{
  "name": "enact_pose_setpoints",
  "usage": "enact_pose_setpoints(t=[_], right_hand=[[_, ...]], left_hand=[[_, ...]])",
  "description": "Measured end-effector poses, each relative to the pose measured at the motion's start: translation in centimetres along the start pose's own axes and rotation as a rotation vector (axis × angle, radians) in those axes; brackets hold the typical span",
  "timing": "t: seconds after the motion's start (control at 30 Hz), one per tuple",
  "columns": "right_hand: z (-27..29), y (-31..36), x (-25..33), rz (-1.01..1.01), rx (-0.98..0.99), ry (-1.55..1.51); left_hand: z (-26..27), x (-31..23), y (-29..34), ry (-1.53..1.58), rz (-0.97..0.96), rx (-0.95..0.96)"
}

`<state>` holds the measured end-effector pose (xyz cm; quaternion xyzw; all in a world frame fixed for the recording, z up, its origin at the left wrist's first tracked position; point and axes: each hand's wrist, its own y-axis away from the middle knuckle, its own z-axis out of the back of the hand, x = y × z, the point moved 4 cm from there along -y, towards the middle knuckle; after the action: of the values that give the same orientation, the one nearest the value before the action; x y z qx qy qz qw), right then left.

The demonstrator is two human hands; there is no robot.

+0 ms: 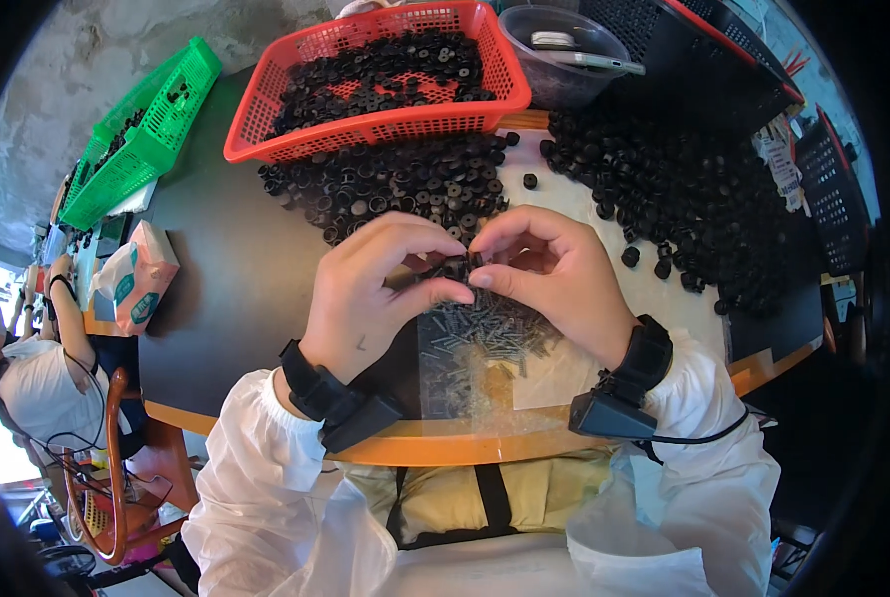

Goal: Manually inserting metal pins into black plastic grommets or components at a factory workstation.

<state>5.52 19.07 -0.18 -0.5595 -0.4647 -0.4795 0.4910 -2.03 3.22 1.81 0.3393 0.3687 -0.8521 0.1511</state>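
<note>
My left hand [375, 284] and my right hand [554, 274] meet over the near middle of the table. Between their fingertips is a small black round part [457, 267], partly hidden by the fingers. Both hands pinch it, the thumbs on the near side. Just below lies a pile of small metal pins [485, 333] on clear plastic. Beyond my hands spreads a heap of black ring-shaped and disc-shaped parts [395, 184]. To the right is a larger heap of black knob-like caps [684, 199].
A red basket [385, 127] of black parts stands at the back, beside a clear tub [524, 60] holding a phone-like device. Black crates [833, 189] stand at right. At left are a tissue pack [151, 274], a green basket [181, 119] and a seated person [52, 388].
</note>
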Motion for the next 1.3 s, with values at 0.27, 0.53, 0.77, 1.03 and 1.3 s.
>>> enact_pose_setpoints(t=[0.27, 0.53, 0.77, 1.03, 1.3], right_hand=[[0.1, -0.3, 0.2, -0.033, -0.011, 0.047], [0.0, -0.4, -0.2, -0.029, 0.006, 0.025], [0.0, -0.4, 0.0, -0.016, 0.01, 0.058], [-0.1, -0.2, -0.1, -0.01, 0.006, 0.026], [-0.4, 0.4, 0.6, 0.049, -0.066, 0.025]], left_hand=[[0.2, -0.4, -0.1, -0.063, 0.047, -0.045], [0.2, -0.5, 0.0, -0.103, 0.037, -0.019], [0.3, -0.2, 0.2, -0.084, 0.047, -0.043], [0.1, -0.6, 0.1, -0.047, 0.02, -0.056], [0.3, -1.1, 0.3, 0.03, -0.098, -0.123]])
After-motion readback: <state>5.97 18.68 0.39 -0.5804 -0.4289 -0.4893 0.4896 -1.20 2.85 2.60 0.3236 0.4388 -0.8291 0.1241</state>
